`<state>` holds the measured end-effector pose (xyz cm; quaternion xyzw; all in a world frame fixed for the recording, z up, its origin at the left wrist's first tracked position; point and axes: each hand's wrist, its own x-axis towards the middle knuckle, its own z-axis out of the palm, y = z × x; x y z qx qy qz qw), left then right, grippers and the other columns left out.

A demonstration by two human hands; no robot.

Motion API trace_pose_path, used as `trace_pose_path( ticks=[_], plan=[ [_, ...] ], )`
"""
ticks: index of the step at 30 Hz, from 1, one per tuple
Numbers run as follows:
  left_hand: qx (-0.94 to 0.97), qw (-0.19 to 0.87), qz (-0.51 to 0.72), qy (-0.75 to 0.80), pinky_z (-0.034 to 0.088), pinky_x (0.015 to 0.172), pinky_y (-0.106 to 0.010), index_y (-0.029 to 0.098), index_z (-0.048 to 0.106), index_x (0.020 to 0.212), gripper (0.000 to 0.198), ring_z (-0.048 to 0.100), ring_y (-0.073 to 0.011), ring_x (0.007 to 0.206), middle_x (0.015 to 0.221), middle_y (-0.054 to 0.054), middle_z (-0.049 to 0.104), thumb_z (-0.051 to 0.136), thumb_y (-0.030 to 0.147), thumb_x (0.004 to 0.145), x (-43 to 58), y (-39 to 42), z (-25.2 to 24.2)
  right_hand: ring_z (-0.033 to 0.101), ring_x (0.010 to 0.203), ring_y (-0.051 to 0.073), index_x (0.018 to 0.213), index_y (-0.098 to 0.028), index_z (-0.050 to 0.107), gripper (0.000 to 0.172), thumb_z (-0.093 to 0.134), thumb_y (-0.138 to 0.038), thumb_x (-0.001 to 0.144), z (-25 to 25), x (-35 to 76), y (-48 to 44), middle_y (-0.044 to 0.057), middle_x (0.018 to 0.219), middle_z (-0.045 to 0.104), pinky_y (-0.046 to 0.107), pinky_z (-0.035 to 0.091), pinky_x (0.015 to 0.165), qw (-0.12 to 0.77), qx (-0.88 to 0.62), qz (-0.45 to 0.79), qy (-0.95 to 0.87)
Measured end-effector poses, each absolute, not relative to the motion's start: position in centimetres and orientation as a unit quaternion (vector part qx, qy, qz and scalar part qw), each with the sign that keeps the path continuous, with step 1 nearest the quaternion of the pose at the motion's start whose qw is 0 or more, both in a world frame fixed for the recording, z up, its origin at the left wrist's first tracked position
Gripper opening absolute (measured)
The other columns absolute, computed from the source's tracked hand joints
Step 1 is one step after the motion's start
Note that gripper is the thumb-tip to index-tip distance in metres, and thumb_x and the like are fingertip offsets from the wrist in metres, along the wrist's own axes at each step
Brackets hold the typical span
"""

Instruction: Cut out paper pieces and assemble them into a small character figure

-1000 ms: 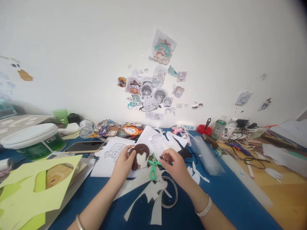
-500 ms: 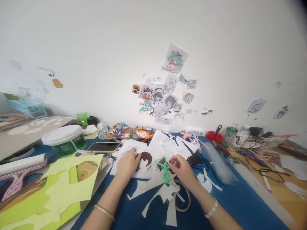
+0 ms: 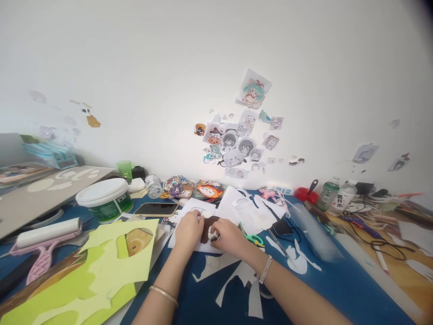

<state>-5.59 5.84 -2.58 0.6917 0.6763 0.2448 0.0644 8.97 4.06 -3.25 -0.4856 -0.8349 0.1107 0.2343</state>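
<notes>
A dark brown and white paper cutout [image 3: 209, 225] rests over a white sheet [image 3: 204, 248] on the blue table. My left hand [image 3: 190, 229] has its curled fingers on the cutout's left edge. From the right, my right hand [image 3: 227, 235] pinches the white part of the same cutout, and its fingers hide much of that piece. Green-handled scissors [image 3: 254, 239] lie just beyond my right wrist, partly covered by the hand. White paper offcuts [image 3: 239, 280] are spread in front of my hands.
To the left are yellow-green cut sheets [image 3: 111, 266], a pink-handled roller [image 3: 47, 239], a white-lidded tub [image 3: 104, 198] and a phone [image 3: 156, 209]. Cut white paper [image 3: 250, 210] lies behind my hands. Bottles [image 3: 344, 197] and a red bowl [image 3: 305, 195] stand at the back right.
My right hand has moved left from beside the scissors onto the cutout. The scissors now lie to the right of that hand. The whole view has shifted slightly.
</notes>
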Motion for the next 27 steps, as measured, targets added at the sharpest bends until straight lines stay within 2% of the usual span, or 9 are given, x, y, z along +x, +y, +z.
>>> trace_pose_path(
  ticks=[3, 6, 8, 10, 15, 20, 24, 27],
  plan=[
    [0.708, 0.046, 0.252, 0.658, 0.042, 0.07, -0.032, 0.014, 0.06, 0.092, 0.026, 0.06, -0.0241, 0.086, 0.093, -0.013, 0.064, 0.038, 0.024, 0.083, -5.3, 5.8, -2.7, 0.051, 0.076, 0.016, 0.083, -0.019, 0.061, 0.021, 0.066, -0.015, 0.063, -2.0, 10.8, 3.3, 0.001, 0.079, 0.056, 0.024, 0.037, 0.064, 0.268, -0.489, 0.101, -0.824],
    [0.74, 0.017, 0.263, 0.619, 0.042, 0.075, -0.033, 0.012, 0.06, 0.093, 0.025, 0.057, -0.0244, 0.09, 0.092, -0.013, 0.064, 0.039, 0.02, 0.083, -4.7, 5.5, -2.6, 0.052, 0.076, 0.015, 0.083, -0.02, 0.061, 0.016, 0.059, -0.014, 0.069, -1.2, 14.6, 2.9, 0.0, 0.079, 0.057, 0.025, 0.039, 0.068, 0.316, -0.51, 0.088, -0.795],
    [0.766, -0.008, 0.271, 0.583, 0.041, 0.077, -0.033, 0.013, 0.06, 0.093, 0.024, 0.055, -0.0241, 0.093, 0.092, -0.012, 0.062, 0.039, 0.019, 0.083, -4.0, 5.1, -2.4, 0.05, 0.066, 0.014, 0.078, -0.02, 0.061, 0.011, 0.054, -0.015, 0.071, -1.7, 17.9, 2.9, 0.0, 0.073, 0.057, 0.024, 0.04, 0.063, 0.352, -0.541, 0.076, -0.76],
    [0.791, -0.032, 0.275, 0.545, 0.04, 0.077, -0.033, 0.015, 0.061, 0.088, 0.024, 0.054, -0.0231, 0.09, 0.09, -0.011, 0.061, 0.038, 0.019, 0.085, -2.9, 4.4, -2.2, 0.047, 0.055, 0.012, 0.083, -0.017, 0.059, 0.013, 0.05, -0.018, 0.074, -2.9, 21.0, 2.9, 0.0, 0.071, 0.057, 0.024, 0.039, 0.056, 0.389, -0.578, 0.06, -0.715],
    [0.853, -0.057, 0.247, 0.455, 0.041, 0.07, -0.033, 0.017, 0.062, 0.071, 0.027, 0.055, -0.0212, 0.078, 0.076, -0.007, 0.062, 0.039, 0.017, 0.086, 0.8, 2.1, -3.5, 0.044, 0.05, 0.013, 0.081, -0.015, 0.057, 0.019, 0.041, -0.026, 0.08, -6.6, 24.9, 2.8, 0.0, 0.06, 0.05, 0.024, 0.038, 0.051, 0.45, -0.622, 0.023, -0.64],
    [0.896, -0.051, 0.19, 0.399, 0.044, 0.067, -0.036, 0.018, 0.062, 0.074, 0.019, 0.055, -0.022, 0.077, 0.079, -0.006, 0.063, 0.045, 0.012, 0.08, 3.5, 0.2, -5.7, 0.05, 0.065, 0.015, 0.087, -0.017, 0.058, 0.015, 0.048, -0.022, 0.078, -7.9, 22.7, 2.1, 0.002, 0.07, 0.056, 0.026, 0.041, 0.064, 0.434, -0.588, 0.026, -0.682],
    [0.894, -0.057, 0.206, 0.394, 0.047, 0.072, -0.036, 0.021, 0.063, 0.082, 0.014, 0.058, -0.0236, 0.085, 0.09, -0.006, 0.066, 0.052, 0.013, 0.076, 3.6, 0.0, -7.4, 0.051, 0.079, 0.019, 0.083, -0.019, 0.057, 0.01, 0.054, -0.018, 0.073, -8.0, 20.5, 1.4, 0.003, 0.079, 0.058, 0.028, 0.038, 0.069, 0.307, -0.531, 0.019, -0.79],
    [0.906, -0.095, 0.206, 0.358, 0.05, 0.069, -0.034, 0.023, 0.063, 0.088, 0.016, 0.061, -0.0248, 0.086, 0.092, -0.005, 0.068, 0.058, 0.019, 0.073, 2.9, 0.9, -9.6, 0.051, 0.076, 0.018, 0.081, -0.02, 0.056, 0.017, 0.052, -0.008, 0.07, -7.8, 20.3, 1.1, 0.0, 0.072, 0.058, 0.027, 0.037, 0.068, 0.285, -0.568, 0.049, -0.77]
  ],
)
